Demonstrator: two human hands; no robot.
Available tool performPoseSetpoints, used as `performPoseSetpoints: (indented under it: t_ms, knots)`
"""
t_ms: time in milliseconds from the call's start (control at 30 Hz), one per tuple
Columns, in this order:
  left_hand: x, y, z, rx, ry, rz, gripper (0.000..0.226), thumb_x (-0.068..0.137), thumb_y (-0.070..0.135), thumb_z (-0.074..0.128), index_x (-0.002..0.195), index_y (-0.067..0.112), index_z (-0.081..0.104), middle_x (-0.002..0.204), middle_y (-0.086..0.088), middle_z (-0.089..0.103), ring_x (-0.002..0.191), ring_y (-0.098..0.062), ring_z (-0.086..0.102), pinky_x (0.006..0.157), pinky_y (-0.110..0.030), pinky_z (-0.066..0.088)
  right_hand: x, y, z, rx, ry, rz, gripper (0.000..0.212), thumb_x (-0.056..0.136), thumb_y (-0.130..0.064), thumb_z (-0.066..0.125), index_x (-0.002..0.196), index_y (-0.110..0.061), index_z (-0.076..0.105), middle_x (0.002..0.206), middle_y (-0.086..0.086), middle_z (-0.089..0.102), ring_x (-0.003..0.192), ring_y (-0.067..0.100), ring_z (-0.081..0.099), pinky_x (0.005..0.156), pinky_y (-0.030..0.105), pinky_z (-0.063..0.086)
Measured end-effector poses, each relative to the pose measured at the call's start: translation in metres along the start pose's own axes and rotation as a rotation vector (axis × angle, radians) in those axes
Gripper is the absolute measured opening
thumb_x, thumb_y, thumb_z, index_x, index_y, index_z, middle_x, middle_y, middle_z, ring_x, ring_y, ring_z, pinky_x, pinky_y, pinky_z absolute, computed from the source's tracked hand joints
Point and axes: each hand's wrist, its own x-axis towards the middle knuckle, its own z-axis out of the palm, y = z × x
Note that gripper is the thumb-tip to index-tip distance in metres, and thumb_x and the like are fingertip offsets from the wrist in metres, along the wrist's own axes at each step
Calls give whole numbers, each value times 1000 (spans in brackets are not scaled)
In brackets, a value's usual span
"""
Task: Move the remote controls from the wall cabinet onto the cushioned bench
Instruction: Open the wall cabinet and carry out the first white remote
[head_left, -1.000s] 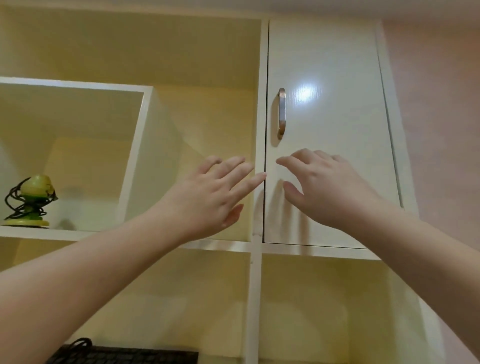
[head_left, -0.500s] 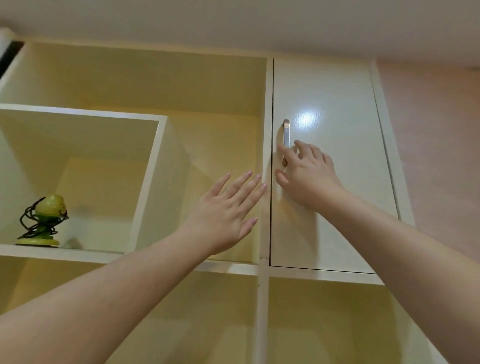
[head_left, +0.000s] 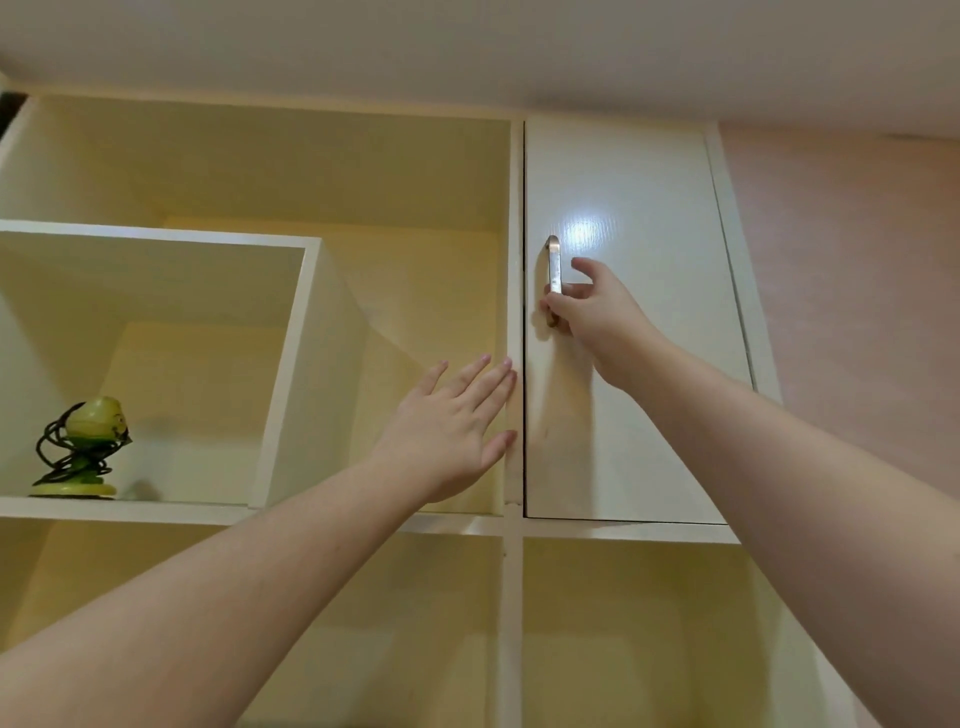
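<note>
The wall cabinet's white door (head_left: 649, 405) is closed, with a vertical metal handle (head_left: 554, 262) near its left edge. My right hand (head_left: 592, 312) grips the lower part of that handle, fingers curled round it. My left hand (head_left: 452, 431) is raised with straight fingers, its fingertips at the white upright post (head_left: 514, 260) just left of the door. No remote controls and no bench are in view.
Open cream shelf compartments lie left of and below the door. A green ornament wrapped in black cord (head_left: 80, 449) stands on the left shelf. A pink wall (head_left: 857, 286) is to the right, the ceiling above.
My right hand rose from in front of the door's lower half to the handle and closed round it. My left hand stayed by the post. The view tilted upward.
</note>
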Motion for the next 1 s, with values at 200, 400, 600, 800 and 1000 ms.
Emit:
performPoseSetpoints:
  t_ms: [200, 400, 600, 800, 1000]
  knots:
    - [0, 4, -10, -277, -52, -108, 59, 99, 49, 9, 152, 24, 3, 161, 10, -2, 146, -7, -6, 119, -38, 5, 2, -12, -8, 89, -62, 87, 31, 92, -8, 53, 122, -4, 59, 79, 0, 65, 71, 14, 59, 63, 22, 45]
    - [-7, 18, -17, -307, -48, -75, 61, 99, 51, 15, 152, 21, 12, 161, 5, 4, 147, -9, -1, 118, -36, 6, -13, -28, -20, 60, -63, 55, 16, 93, -7, 52, 103, -5, 65, 81, 3, 61, 68, 13, 54, 46, 12, 41]
    - [-11, 49, -26, -592, 102, -123, 58, 97, 53, 28, 139, 15, 39, 142, -5, 44, 133, -20, 36, 110, -34, 28, -28, -49, -32, 2, -21, 77, 21, 87, -25, 65, 103, -12, 65, 79, 0, 65, 68, 11, 59, 62, 24, 44]
    - [-16, 81, -42, -1332, -65, -406, 33, 93, 37, 52, 119, 16, 48, 94, -3, 67, 86, -20, 64, 75, -40, 54, -38, -65, -36, 7, -3, 97, 18, 82, -20, 70, 97, -17, 59, 81, -4, 59, 68, 6, 53, 55, 18, 40]
    - [-19, 82, -47, -1422, -93, -492, 19, 93, 31, 53, 109, 20, 53, 91, -12, 68, 74, -21, 61, 61, -30, 48, -54, -55, -26, -141, 17, 3, 37, 79, -23, 71, 110, -22, 53, 107, -1, 57, 90, 15, 56, 75, 32, 50]
